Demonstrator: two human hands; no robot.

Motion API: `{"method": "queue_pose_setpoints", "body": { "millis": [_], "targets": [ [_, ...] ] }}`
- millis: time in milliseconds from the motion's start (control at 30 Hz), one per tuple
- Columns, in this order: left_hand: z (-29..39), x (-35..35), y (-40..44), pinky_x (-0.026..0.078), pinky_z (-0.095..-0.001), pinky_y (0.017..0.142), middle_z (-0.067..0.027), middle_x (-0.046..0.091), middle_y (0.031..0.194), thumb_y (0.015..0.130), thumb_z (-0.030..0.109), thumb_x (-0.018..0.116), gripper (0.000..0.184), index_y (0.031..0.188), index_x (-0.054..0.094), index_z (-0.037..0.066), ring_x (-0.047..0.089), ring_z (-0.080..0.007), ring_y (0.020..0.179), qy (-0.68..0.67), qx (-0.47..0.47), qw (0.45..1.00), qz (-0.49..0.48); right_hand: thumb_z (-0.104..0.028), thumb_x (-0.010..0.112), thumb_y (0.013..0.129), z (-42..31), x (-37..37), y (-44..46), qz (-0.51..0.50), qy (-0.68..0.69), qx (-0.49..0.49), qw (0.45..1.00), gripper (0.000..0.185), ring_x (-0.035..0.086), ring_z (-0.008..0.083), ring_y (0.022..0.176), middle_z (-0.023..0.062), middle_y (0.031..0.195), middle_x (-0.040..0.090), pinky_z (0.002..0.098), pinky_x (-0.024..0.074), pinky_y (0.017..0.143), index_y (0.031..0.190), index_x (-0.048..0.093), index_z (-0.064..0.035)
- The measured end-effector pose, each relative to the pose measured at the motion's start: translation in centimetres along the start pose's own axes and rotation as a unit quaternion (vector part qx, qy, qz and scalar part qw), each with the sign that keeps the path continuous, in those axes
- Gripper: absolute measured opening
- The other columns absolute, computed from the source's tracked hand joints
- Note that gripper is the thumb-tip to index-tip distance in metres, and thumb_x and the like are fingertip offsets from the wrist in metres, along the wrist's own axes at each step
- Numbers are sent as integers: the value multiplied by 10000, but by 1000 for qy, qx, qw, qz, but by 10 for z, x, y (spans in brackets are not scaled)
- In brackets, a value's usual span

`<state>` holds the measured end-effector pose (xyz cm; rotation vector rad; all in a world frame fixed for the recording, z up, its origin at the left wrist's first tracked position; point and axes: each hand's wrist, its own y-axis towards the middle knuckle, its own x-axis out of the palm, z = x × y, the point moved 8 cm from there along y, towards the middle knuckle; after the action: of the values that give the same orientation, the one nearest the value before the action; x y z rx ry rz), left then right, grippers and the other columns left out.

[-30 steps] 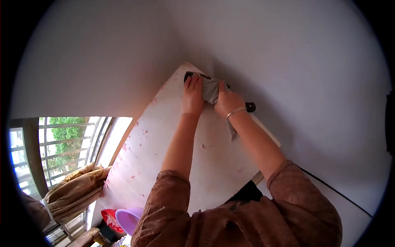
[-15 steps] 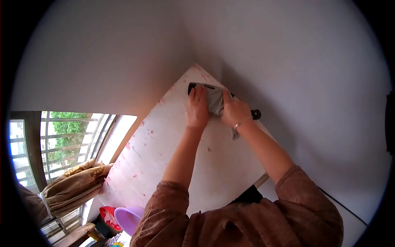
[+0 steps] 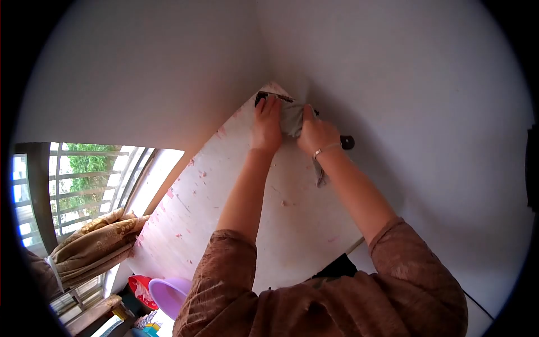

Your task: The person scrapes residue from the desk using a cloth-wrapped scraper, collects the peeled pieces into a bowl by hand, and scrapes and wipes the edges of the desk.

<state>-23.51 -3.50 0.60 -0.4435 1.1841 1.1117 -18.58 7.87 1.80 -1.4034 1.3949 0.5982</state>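
A dark-edged blade (image 3: 285,98) is lying under both hands, near the far corner of the table, and a grey cloth (image 3: 291,119) is covering much of it. Its dark handle (image 3: 348,142) is sticking out just right of the right hand (image 3: 318,135), which is closing around the cloth with its index finger stretching forward; a loose end of cloth is hanging below that wrist. The left hand (image 3: 266,128) is resting on the blade's other end, fingers nearly straight and close together. A bracelet (image 3: 327,149) is circling the right wrist. Nearer the body than both hands, the white table (image 3: 309,230) is showing scattered reddish specks. Well left of and below the left hand, a lilac basin (image 3: 167,296) is standing beside a red container (image 3: 141,291), with a brown curtain (image 3: 101,247) hanging by a barred window (image 3: 84,180).
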Motion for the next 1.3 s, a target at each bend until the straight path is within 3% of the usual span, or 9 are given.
{"method": "queue_pose_setpoints", "body": {
  "millis": [133,367,533,667,800,900,1000,1067,1300],
  "targets": [
    [1,0,10,409,-386,901,-38,414,1289,759,10,442,427,1176,477,101,321,-273,1228,-11,-25,999,-44,-133,527,693,2,1,-2,7,0,-3,1000,585,607,369,751,233,835,612,447,485,678,1214,306,13],
    [0,5,14,407,-375,908,-24,422,1287,773,16,426,419,1175,488,115,337,-258,1223,-11,17,1000,16,-138,526,699,1,-5,12,-23,13,14,1000,575,607,356,786,231,843,612,435,483,694,1212,317,14],
    [19,2,-5,442,-371,863,-22,423,1283,764,2,434,427,1172,491,112,360,-262,1201,-1,8,999,-33,-139,523,702,8,-4,-14,-19,13,42,999,574,606,359,785,231,840,611,438,483,690,1216,321,18],
    [5,4,24,453,-363,844,-15,449,1245,742,-2,464,407,1132,509,103,347,-255,1210,0,12,1000,1,-157,528,709,5,-7,10,-7,25,28,999,590,603,361,795,236,847,609,436,483,687,1228,316,25],
    [23,10,23,453,-359,846,-15,451,1243,723,-2,480,424,1133,509,101,337,-245,1220,16,30,997,-68,-155,539,699,16,-1,1,-22,52,60,997,641,606,361,780,237,839,608,440,484,676,1262,291,27],
    [43,-2,0,457,-347,841,-34,448,1256,729,8,475,432,1152,498,91,363,-251,1207,-1,42,999,-29,-154,547,695,28,-5,-30,-8,63,86,994,661,607,363,757,238,826,608,441,487,669,1277,281,15],
    [39,-12,-13,462,-342,832,-55,457,1247,746,17,460,418,1159,490,74,384,-266,1189,-13,25,1000,-1,-148,550,692,21,1,-32,-30,12,47,998,661,607,366,732,230,805,612,441,491,655,1280,285,1],
    [31,-11,-16,463,-343,830,-58,462,1243,748,22,464,409,1153,494,69,391,-268,1183,-7,20,999,34,-148,550,687,16,-2,-29,16,12,30,999,666,608,369,712,225,790,614,438,494,641,1281,288,-4],
    [17,-10,8,442,-353,866,-40,472,1233,758,12,441,385,1132,510,70,389,-272,1177,-34,-7,999,8,-134,526,694,5,-9,-9,-6,2,41,999,641,607,370,753,240,815,610,440,491,665,1271,280,0]
  ]
}}
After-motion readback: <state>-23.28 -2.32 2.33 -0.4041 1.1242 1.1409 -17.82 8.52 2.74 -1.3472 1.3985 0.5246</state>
